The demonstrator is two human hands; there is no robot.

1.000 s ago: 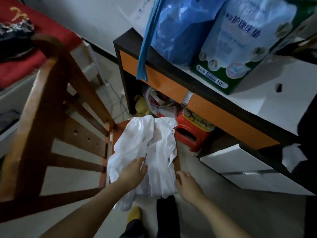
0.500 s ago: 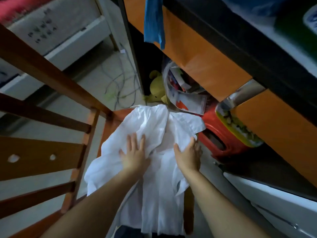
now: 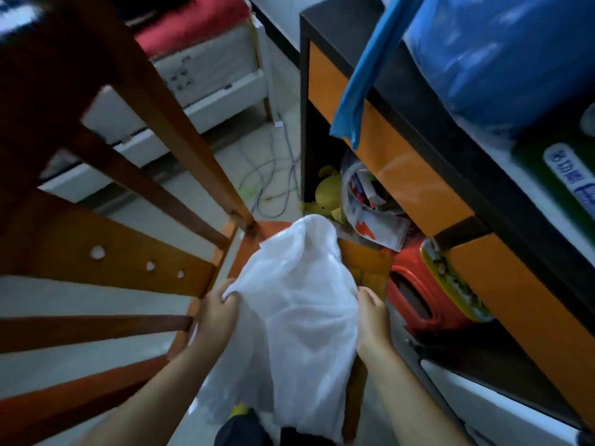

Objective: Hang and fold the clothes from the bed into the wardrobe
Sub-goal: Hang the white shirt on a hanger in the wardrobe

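Gripping a white garment (image 3: 299,317) at both side edges, the person holds it over a wooden chair seat (image 3: 367,268).

- Left hand (image 3: 217,317), at 9 o'clock of the cloth: fingers curled and clamped on a bunched corner.
- Right hand (image 3: 370,313), at 3 o'clock: fingers curled onto the opposite edge; only the back of the hand shows, so how much fabric it holds cannot be told.
- Garment: thin, crumpled, its top mounded toward 12 o'clock over the seat, its lower part hanging toward 6 o'clock in front of the person's legs (type of garment unclear).
- Chair back (image 3: 128,194): slatted, filling the view from 7 to 11 o'clock.
- Desk (image 3: 402,175), orange-fronted, from 12 to 4 o'clock; blue bag (image 3: 483,59) on top with a strap hanging over the edge.
- Red stool (image 3: 418,300) just beside the seat at 3 o'clock; yellow toy (image 3: 328,194) and papers (image 3: 373,217) under the desk at 1 o'clock.
- Cables (image 3: 273,185) on the floor at 12 o'clock.
- Bed (image 3: 193,37) with red cover at 11 o'clock, well apart.

Risks, as judged: the step looks like spreading or folding, with no wardrobe in view. The hanging hem could drag on the floor if the cloth is lifted too low. The thin fabric could snag on the seat corner or stool. An uneven pull between the hands would skew the fold.
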